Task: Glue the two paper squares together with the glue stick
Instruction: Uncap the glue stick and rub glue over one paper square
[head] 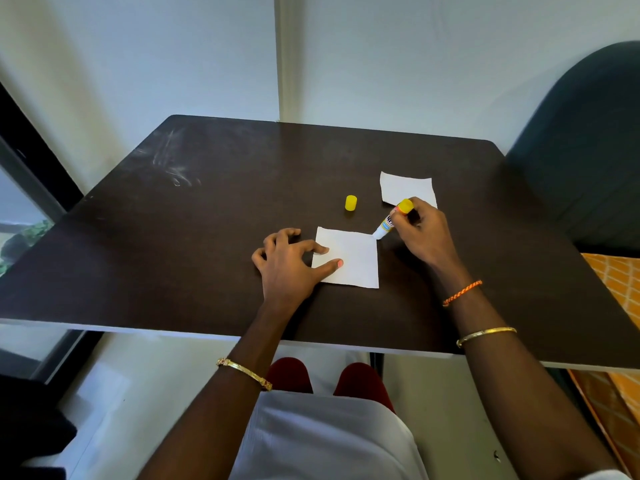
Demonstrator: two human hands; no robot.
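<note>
A: Where is the glue stick?

B: The glue stick [390,220] is tilted, its white tip touching the far right corner of the near paper square [349,258], which lies flat on the dark table [173,237]. The right hand [420,233] grips the stick, fingers curled around its yellow end.

A: And the other hand?

B: The left hand [287,261] holds that square down at its left edge: thumb and forefinger press on the paper, the other fingers bent on the table.

A: What else is nearby?

B: The yellow cap [350,203] stands just beyond the square. The second paper square [405,188] lies farther right, partly behind the right hand.
</note>
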